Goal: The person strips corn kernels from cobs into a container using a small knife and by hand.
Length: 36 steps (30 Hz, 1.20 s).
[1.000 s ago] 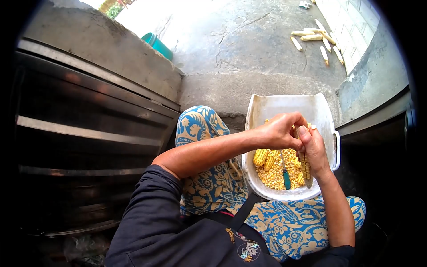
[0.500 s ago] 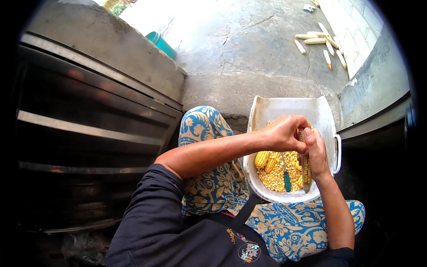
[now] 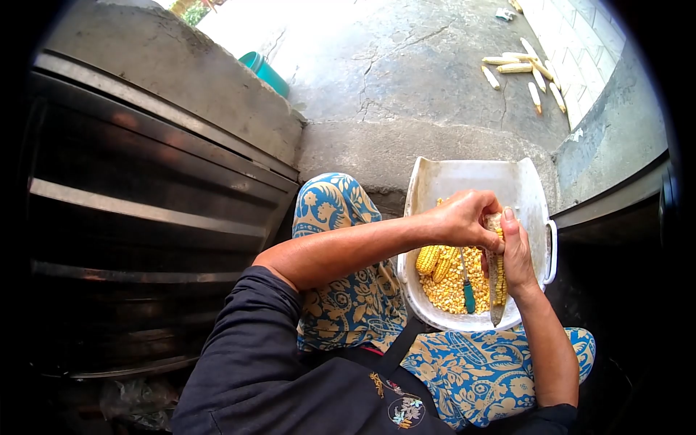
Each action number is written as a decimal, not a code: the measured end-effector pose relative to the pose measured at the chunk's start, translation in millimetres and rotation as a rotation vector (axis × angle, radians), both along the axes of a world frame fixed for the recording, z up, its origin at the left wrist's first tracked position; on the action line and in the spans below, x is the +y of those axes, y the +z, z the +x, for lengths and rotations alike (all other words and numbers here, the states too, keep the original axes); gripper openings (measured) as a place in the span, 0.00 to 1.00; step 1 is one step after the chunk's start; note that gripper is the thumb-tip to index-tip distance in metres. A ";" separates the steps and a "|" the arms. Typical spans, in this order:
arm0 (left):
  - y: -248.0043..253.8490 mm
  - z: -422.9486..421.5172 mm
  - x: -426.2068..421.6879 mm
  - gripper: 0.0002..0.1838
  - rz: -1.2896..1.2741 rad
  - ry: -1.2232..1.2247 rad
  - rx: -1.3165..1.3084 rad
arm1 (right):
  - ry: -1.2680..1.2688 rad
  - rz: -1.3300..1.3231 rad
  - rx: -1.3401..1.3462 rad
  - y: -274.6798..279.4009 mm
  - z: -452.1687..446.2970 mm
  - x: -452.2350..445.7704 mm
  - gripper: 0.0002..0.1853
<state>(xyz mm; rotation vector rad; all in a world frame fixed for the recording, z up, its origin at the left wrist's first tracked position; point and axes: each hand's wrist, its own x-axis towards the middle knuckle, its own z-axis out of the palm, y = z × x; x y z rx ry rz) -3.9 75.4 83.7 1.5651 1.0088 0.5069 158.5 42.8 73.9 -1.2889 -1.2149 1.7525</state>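
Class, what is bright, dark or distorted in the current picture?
Head view, light: glare bleaches part of the concrete floor; the ribbed metal panel lies in shadow; corn kernels are clearly lit. Head view, lens: rounded black corners suggest a wide-angle lens.

Between left hand [image 3: 467, 217] and right hand [image 3: 518, 254]: cob [image 3: 496, 293], matt and rough where bare. Beneath both hands: tub [image 3: 500, 174], smooth plastic, dulled and scuffed; in it, kernels [image 3: 444, 295], smooth with a slight gloss, and tool [image 3: 469, 297], its shaft metal, its grip apparently plastic. Nearer the body than the hands: trousers [image 3: 464, 370], printed cloth, matt; shirt [image 3: 243, 333], plain matt cloth with embroidery [image 3: 406, 411]. Well left of the hands: panel [image 3: 145, 210], ribbed metal, glossy to my eye; wall [image 3: 181, 72], rough cement; low on that side, bag [image 3: 138, 399], thin crinkled plastic. Beyond the hands: floor [image 3: 413, 43], cracked cement, matt; bucket [image 3: 267, 74], smooth plastic.
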 end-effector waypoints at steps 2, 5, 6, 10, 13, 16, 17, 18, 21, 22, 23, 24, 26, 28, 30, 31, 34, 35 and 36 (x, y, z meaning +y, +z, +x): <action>-2.3 0.3 -0.2 0.28 -0.019 0.003 0.001 | 0.002 -0.007 0.004 -1.1 0.5 -0.4 0.30; 0.2 -0.5 -1.9 0.28 -0.050 0.008 -0.011 | -0.003 -0.069 0.028 -9.1 3.1 0.3 0.28; 1.2 -0.3 -2.4 0.28 -0.060 0.008 -0.025 | -0.036 -0.058 0.030 -12.8 3.2 0.5 0.28; -2.2 -0.3 -2.7 0.28 -0.052 0.010 -0.086 | -0.050 -0.072 0.048 -11.4 5.0 1.8 0.27; -5.9 1.8 -0.9 0.29 -0.029 0.023 -0.084 | -0.053 -0.078 0.050 -13.6 5.0 2.2 0.27; -5.9 1.3 0.0 0.28 -0.046 0.000 -0.066 | -0.094 -0.053 0.012 -14.8 2.2 1.2 0.27; -6.0 0.5 0.3 0.28 -0.088 -0.016 -0.108 | -0.094 -0.053 0.012 -14.6 2.4 1.3 0.27; -6.5 -0.1 0.5 0.28 -0.130 -0.032 -0.150 | -0.095 -0.045 0.006 -14.2 3.0 1.5 0.27; -7.7 -3.2 0.4 0.29 -0.204 -0.064 -0.291 | -0.082 -0.049 0.018 -15.1 8.2 3.0 0.28; -7.5 -3.3 0.4 0.29 -0.203 -0.065 -0.290 | -0.066 -0.061 0.037 -15.6 9.6 3.5 0.28; -7.5 -3.3 0.2 0.29 -0.198 -0.071 -0.297 | -0.066 -0.061 0.037 -16.3 9.5 3.5 0.28; -5.7 -3.4 -0.1 0.29 -0.192 -0.076 -0.303 | -0.073 -0.060 0.046 -17.4 9.0 3.6 0.28; -1.9 -3.4 -0.1 0.28 -0.177 -0.068 -0.276 | -0.078 -0.059 0.054 -16.0 8.0 3.7 0.28; -2.0 -2.7 0.3 0.27 -0.161 -0.060 -0.249 | -0.070 -0.062 0.028 -10.0 6.4 3.3 0.27; -4.9 -1.1 0.7 0.25 -0.044 -0.040 -0.152 | -0.078 -0.045 0.015 -13.0 5.1 2.9 0.27; -5.3 -1.2 0.9 0.25 -0.044 -0.040 -0.152 | -0.088 -0.030 0.002 -14.1 4.6 2.5 0.27; -1.1 -2.1 2.3 0.24 -0.106 -0.042 -0.175 | -0.089 -0.059 0.012 -11.5 4.7 2.7 0.27; 1.0 -3.0 1.9 0.24 -0.157 -0.051 -0.187 | -0.088 -0.060 0.012 -11.4 5.0 2.7 0.27; 3.1 -3.6 1.9 0.24 -0.208 -0.061 -0.200 | -0.085 -0.045 0.011 -11.4 5.5 2.6 0.27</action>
